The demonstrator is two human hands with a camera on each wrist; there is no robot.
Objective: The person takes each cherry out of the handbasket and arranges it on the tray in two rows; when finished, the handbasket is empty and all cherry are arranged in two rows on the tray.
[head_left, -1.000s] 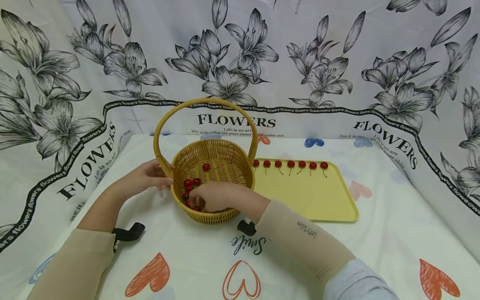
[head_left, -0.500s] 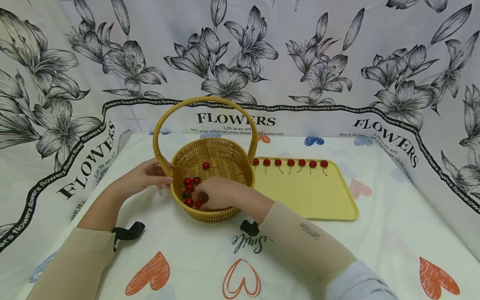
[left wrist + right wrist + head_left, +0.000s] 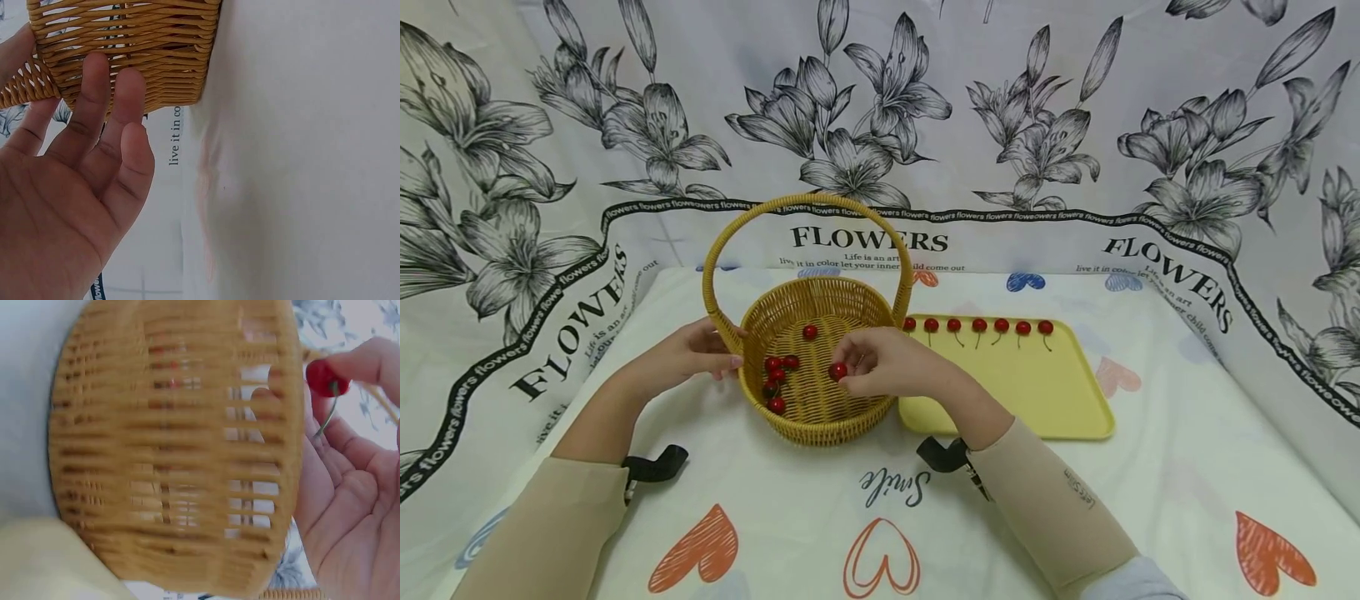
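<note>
In the head view a yellow wicker basket (image 3: 820, 432) with a tall hooped handle (image 3: 808, 200) stands left of centre. My left hand (image 3: 688, 354) holds its left side where the handle meets the rim; the left wrist view shows thumb and forefinger about the handle's foot, other fingers (image 3: 128, 103) loosely bent beside the weave. Over the basket's right half my right hand (image 3: 883, 362) pinches a red cherry (image 3: 838, 372) between thumb and fingertips. Its green stem (image 3: 328, 415) hangs down in the right wrist view. Several cherries (image 3: 776, 405) lie along the basket's left inside, and another cherry (image 3: 810, 332) lies farther back.
To the right of the basket lies a yellow tray (image 3: 1022, 400), partly behind my right forearm. A row of several stemmed cherries (image 3: 979, 325) runs along its far edge. A heart-printed white cloth (image 3: 760, 517) covers the table; a flower-printed curtain (image 3: 1030, 67) hangs behind.
My right hand has risen from the basket's lower left and moved right, lifting a cherry away from the group. The left hand and the basket have stayed in place.
</note>
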